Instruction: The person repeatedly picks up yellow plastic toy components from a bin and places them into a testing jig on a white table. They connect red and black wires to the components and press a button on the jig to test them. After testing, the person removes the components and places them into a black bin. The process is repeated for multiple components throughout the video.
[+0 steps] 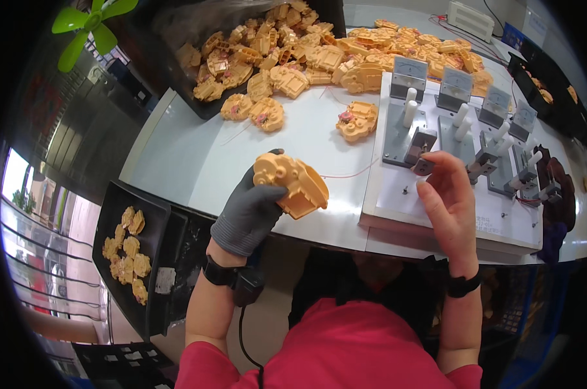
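My left hand [251,211], in a dark grey glove, grips a tan-orange moulded plastic housing [298,187] with an open cavity and raised round bosses. A thin reddish wire [348,176] runs from beside the housing toward the test board. My bare right hand [450,204] is closed, thumb and forefinger around the end of a small dark metal block [425,166] on the nearest station of that board [387,211]. This station carries two white upright pegs [410,113] and an analogue meter [409,74]. Beyond my left hand, a loose housing [358,122] lies on the table.
A large black bin [329,16] spills housings [290,79] onto the white table [186,159]. More stations with meters [494,105] line the board at right. A black tray [152,253] holding several housings stands at lower left. A green fan [92,23] is at upper left.
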